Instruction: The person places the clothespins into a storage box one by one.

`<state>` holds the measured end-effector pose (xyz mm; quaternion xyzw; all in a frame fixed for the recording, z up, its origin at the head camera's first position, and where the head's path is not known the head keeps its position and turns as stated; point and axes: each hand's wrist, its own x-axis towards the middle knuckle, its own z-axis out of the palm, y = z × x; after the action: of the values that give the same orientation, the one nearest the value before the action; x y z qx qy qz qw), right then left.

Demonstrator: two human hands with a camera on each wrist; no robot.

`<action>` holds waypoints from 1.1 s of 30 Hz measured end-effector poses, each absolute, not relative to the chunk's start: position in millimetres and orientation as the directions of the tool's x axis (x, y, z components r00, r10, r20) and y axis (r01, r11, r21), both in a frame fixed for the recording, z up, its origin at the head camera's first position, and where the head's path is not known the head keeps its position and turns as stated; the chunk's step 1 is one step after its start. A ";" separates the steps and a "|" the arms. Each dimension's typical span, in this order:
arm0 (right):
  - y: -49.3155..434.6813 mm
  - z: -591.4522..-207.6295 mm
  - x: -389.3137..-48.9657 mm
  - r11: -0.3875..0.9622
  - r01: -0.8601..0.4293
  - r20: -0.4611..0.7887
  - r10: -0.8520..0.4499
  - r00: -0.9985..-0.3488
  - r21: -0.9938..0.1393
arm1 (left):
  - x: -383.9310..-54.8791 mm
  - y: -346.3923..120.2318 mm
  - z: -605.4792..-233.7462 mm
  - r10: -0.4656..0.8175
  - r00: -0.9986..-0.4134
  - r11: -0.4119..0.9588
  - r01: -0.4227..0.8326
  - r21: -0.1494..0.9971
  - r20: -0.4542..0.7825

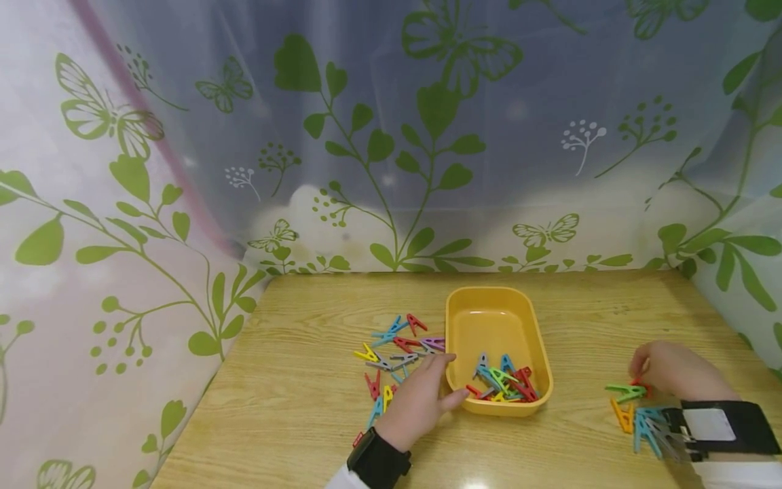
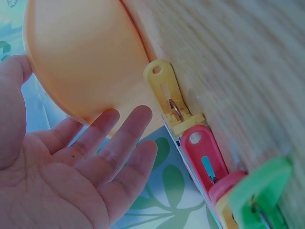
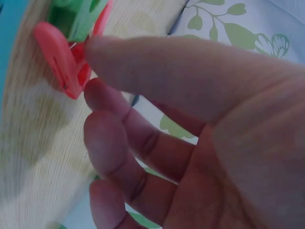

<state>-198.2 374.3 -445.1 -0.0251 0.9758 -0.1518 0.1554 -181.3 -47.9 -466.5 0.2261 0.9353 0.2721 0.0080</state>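
A yellow plastic bin (image 1: 493, 329) holds several coloured clothespins (image 1: 504, 380) heaped at its near end. My left hand (image 1: 415, 404) rests at the bin's left near corner, thumb and fingers spread along the rim, palm bare in the left wrist view. At the right, my right hand (image 1: 681, 370) pinches a red clothespin (image 3: 57, 62) between the thumb and a finger largely hidden behind it. The other fingers are loosely bent. A green clothespin (image 1: 626, 392) lies right against the red one.
Left of the bin, loose clothespins (image 1: 406, 343) are scattered on the wooden table (image 1: 293, 407), some partly behind my left hand. Orange (image 1: 622, 415), blue (image 1: 644, 431) and grey clothespins lie by my right wrist. A patterned curtain (image 1: 391, 170) borders the table's back and sides.
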 end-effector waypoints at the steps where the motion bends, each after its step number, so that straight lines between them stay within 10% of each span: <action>1: 374.0 -446.1 -198.8 0.950 -0.006 -0.302 -0.105 -0.948 -0.312 | -181.3 -47.9 -466.4 0.427 -0.898 0.750 0.418 0.513 0.107; 33: 364.0 -444.4 -198.3 0.961 -0.068 -0.162 -0.115 -0.980 -0.270 | -179.7 -47.9 -466.2 0.418 -0.902 0.750 0.410 0.519 0.109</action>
<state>-198.3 364.0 -444.4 -0.0465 0.9862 -0.1325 0.0882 -179.7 -47.9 -466.2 0.2214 0.9353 0.2760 0.0070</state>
